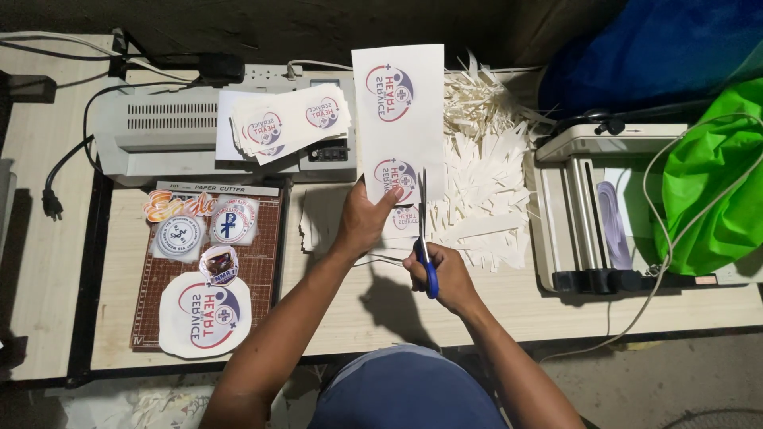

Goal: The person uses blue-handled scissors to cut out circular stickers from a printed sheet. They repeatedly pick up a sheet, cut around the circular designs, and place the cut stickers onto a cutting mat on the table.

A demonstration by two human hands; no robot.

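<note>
Bright overhead light, hard shadows beneath arms, dim, perhaps slightly soft, edges.

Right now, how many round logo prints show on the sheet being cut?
2: one near the top of the sheet, one at its bottom edge beside the scissors; the left hand may hide part.

View: a single head-worn camera, no second view to overlap with.
Position: above the wooden table [493, 306], over the person's own torso at the bottom edge.
Direction: almost straight down, the top of the frame being the table's far side.
Nearness: close enough that the table fills nearly the whole width; both forearms run up from the bottom edge over it.
Edges: floor shows below the table's near edge; a dark wall lies beyond its far edge.
</note>
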